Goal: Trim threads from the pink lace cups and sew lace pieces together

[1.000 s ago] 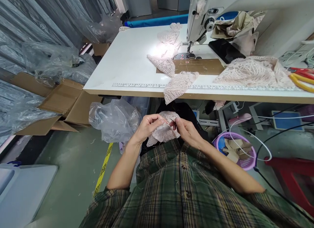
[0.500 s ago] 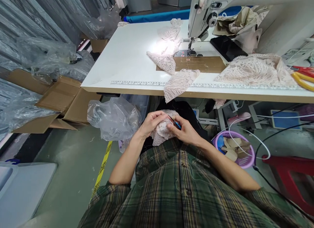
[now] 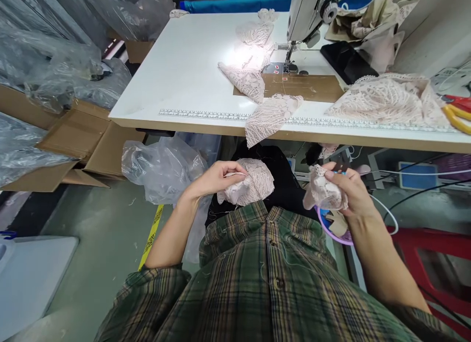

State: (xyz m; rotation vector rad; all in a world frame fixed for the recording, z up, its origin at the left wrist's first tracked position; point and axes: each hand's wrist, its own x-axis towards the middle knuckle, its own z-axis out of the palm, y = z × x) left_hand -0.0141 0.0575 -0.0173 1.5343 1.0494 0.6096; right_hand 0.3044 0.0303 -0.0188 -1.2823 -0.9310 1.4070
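Over my lap, my left hand (image 3: 215,179) is closed in a pinch on the edge of a pale pink lace piece (image 3: 261,182), which rests on dark cloth. My right hand (image 3: 356,192), well off to the right, grips a second, crumpled lace piece (image 3: 324,192). A bit of blue (image 3: 340,173) shows among its fingers, part of a small blue-handled cutter that is mostly hidden. Above, more lace (image 3: 270,116) hangs over the table's front edge, joined to a string of lace pieces (image 3: 253,35) left of the sewing machine (image 3: 309,18).
The white table (image 3: 176,77) has a printed ruler along its front. Lace (image 3: 390,99), red-and-yellow scissors (image 3: 458,111) and a black flat object (image 3: 346,62) lie to the right. A purple basket (image 3: 336,238) stands below my right hand. Plastic bags (image 3: 162,168) and a cardboard box (image 3: 79,136) are at left.
My hands were together over the lace with the blue cutter. They are now apart: the right has moved right with a separate lace piece, while the left stays with lace on my lap.
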